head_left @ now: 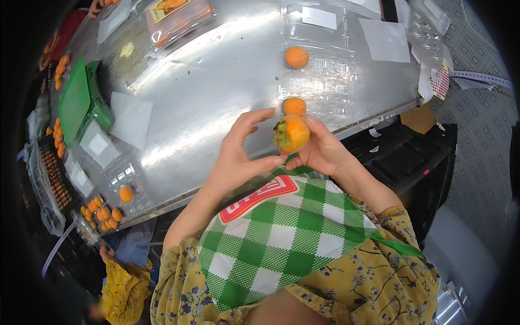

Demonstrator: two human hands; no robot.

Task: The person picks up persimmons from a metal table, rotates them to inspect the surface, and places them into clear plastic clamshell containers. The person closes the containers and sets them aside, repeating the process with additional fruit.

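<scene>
A persimmon with a green leafy top is held in front of my body by my right hand, its fingers around the fruit's right side and underside. My left hand is beside it, fingers and thumb spread apart around a gap, the thumb tip close to the fruit's lower left. Just beyond my hands lies an open clear plastic tray on the metal table. Two orange persimmons sit on its left side, one farther off and one nearer.
A white sheet lies at the right. Packed fruit in a clear box is at the far side. To the left are a green bin, another clear tray with one persimmon and several more fruits. A co-worker's yellow sleeve shows lower left; a black crate is right.
</scene>
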